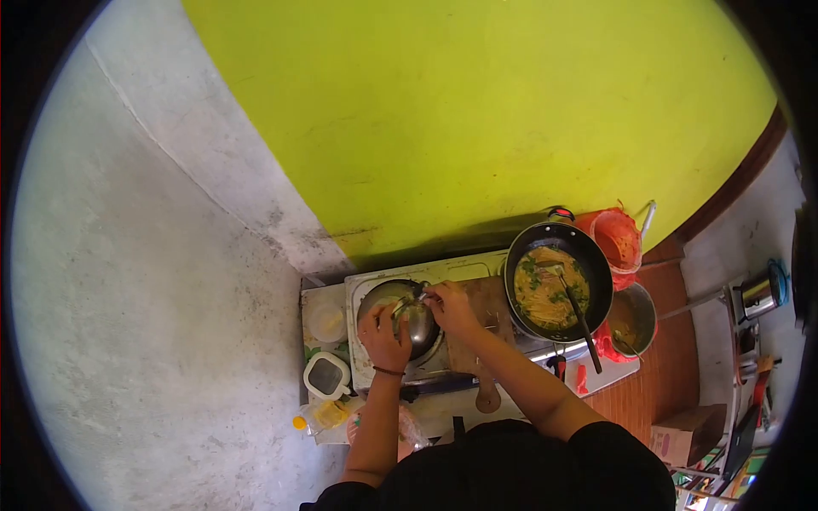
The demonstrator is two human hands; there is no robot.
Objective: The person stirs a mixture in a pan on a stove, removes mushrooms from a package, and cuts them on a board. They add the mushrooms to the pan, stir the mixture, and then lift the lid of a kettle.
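Note:
Over a metal bowl or wok [420, 330] on the left side of the stove, my two hands are close together. My left hand [385, 341] curls its fingers at the bowl's left side, around something small and greenish [411, 300] that I cannot name. From the right, my right hand [452, 308] pinches at the same spot, its fingertips nearly meeting the left ones. What lies between the fingers is partly hidden. Just right of my right hand is a wooden cutting board [485, 308], with its handle pointing toward me.
A black frying pan [602, 294] of food and greens stands right, with a dark-handled spatula [575, 307] in it. Beyond are a red bucket [615, 238] and a metal pot [643, 311]. At left are a white lidded container [326, 376] and an oil bottle [328, 415].

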